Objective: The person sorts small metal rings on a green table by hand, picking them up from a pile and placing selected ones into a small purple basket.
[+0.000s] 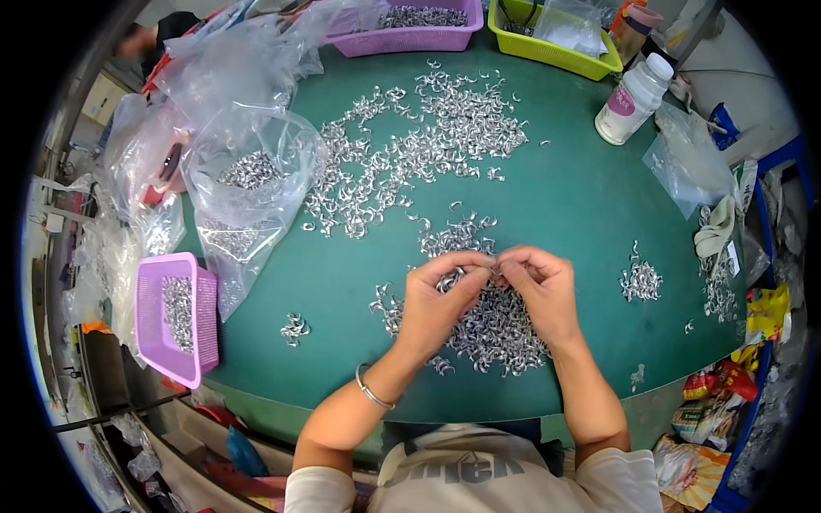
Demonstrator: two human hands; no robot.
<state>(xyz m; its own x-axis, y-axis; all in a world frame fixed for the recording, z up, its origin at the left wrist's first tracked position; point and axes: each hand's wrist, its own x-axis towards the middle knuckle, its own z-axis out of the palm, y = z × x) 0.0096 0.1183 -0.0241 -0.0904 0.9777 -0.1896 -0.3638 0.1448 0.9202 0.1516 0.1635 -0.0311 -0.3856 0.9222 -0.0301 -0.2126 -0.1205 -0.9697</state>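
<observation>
My left hand [446, 292] and my right hand [539, 286] meet fingertip to fingertip over a heap of small curved silvery metal pieces [500, 333]. The fingers of both are pinched together. Whatever lies between the tips is too small to make out, though it is likely no bigger than one of the pieces below. Beyond my hands, a wide loose spread of the same curved pieces [462, 120] covers the green tabletop [359, 299]. A smaller pile [640, 280] lies to the right, and a little cluster [294, 329] to the left.
A purple basket [207, 316] holding pieces stands at the left edge, beside a clear plastic bag [256, 214] partly filled with them. At the back are another purple basket [410, 41] and a yellow-green basket [556, 56]. A white bottle [633, 101] stands far right.
</observation>
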